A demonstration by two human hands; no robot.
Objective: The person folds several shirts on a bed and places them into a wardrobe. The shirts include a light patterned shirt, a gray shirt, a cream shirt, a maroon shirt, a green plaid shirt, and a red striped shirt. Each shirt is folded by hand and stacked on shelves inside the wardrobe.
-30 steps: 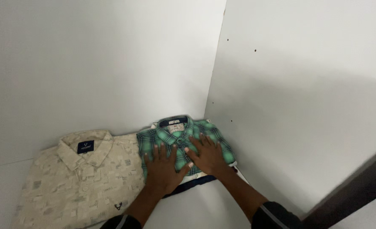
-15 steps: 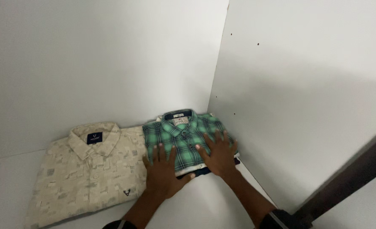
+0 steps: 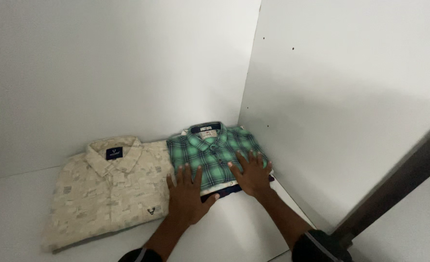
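Head view, left to right: cream patterned shirt (image 3: 111,187) lay folded flat on the white shelf floor (image 3: 11,213), soft woven fabric, roughly rectangular, collar toward the back wall (image 3: 118,68), a small dark label inside the collar. Just beside it on the right, a green plaid shirt (image 3: 210,153) sat folded on top of a small stack; at least 2 more layers showed at the front edge, 1 white, 1 dark navy. Stack was tucked into the back right corner, against the right side panel (image 3: 341,106). Plaid shirt's long axis ran front to back, collar pointing at the back wall. Left hand (image 3: 188,196) lay flat, fingers spread, on the stack's front left corner, palm down, gripping nothing. Right hand (image 3: 251,174) pressed flat on the front right part of the plaid shirt, fingers splayed, also gripping nothing.
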